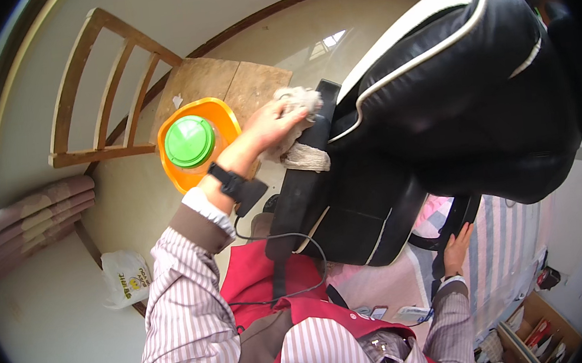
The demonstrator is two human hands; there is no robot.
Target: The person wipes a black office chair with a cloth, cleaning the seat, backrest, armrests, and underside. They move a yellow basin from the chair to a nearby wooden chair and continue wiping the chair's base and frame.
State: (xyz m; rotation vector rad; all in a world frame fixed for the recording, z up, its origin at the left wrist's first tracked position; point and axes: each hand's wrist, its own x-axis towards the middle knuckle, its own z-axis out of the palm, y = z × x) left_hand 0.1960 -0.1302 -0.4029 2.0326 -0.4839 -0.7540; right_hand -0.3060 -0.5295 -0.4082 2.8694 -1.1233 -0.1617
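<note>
My left hand (268, 128) is closed on a crumpled whitish cloth (300, 99), pressed against the long black armrest (303, 198) of a padded chair. Part of the cloth drapes over the armrest's edge. The black chair (467, 99) has white piping and a white panel, and it fills the right half of the head view. On its other armrest (466, 214), lower right, lies my right hand (458, 249), with its fingers stretched along the side and no cloth in it. A black device with a cable is strapped to my left wrist.
A wooden chair (110, 80) stands at the far left; on its seat is an orange basin (229, 117) beside a green-lidded container (189, 141). A white plastic bag (126, 278) is by the left wall. A striped bedspread (500, 251) and a box of items (537, 329) are at right.
</note>
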